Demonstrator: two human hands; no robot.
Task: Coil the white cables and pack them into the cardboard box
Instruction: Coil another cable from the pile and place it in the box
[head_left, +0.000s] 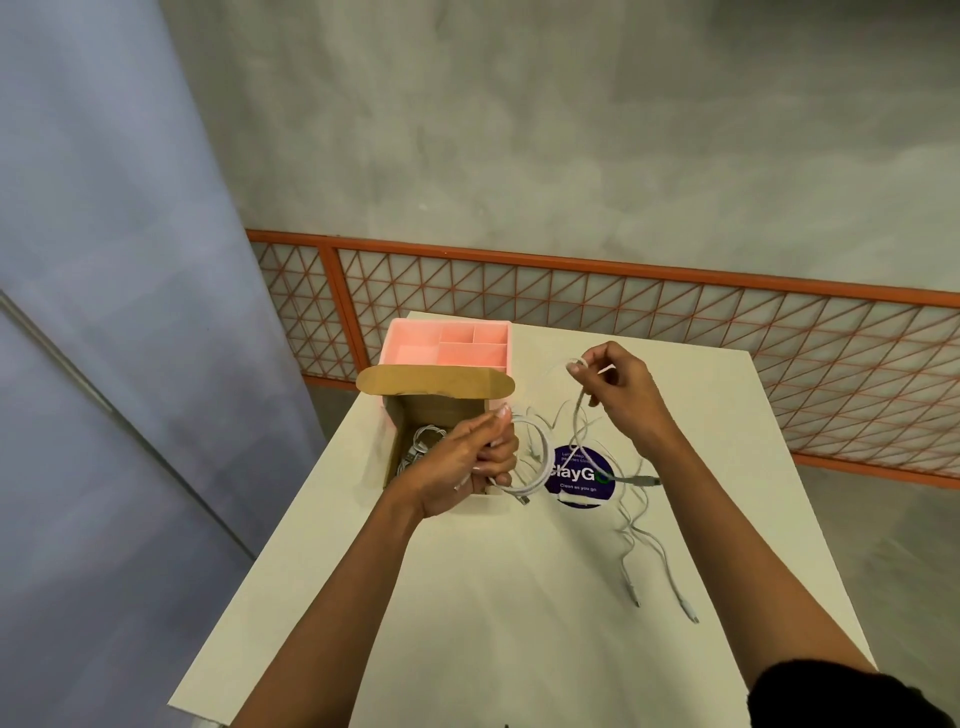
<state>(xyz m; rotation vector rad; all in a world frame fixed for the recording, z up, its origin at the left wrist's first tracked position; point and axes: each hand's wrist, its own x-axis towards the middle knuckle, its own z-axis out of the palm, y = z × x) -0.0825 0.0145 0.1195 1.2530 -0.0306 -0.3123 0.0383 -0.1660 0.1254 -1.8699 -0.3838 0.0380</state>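
On my feed the white table (467, 597) bears the open cardboard box (415, 410); a pink organiser (415, 338) touches the box's far side; the left hand (467, 462) grips a coiled white cable (540, 457) at the box's right edge; the right hand (618, 389) pinches its loose run (576, 410), further right; inside the box, seemingly a second coil (423, 441).

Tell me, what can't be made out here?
Head view:
- Box contents: the left hand covers most of the inside.
- Sticker small print: too small, crossed by cables.
- Plugs: too small to tell the type.
- Where the cable in the right hand runs: lost in the blurred tangle.
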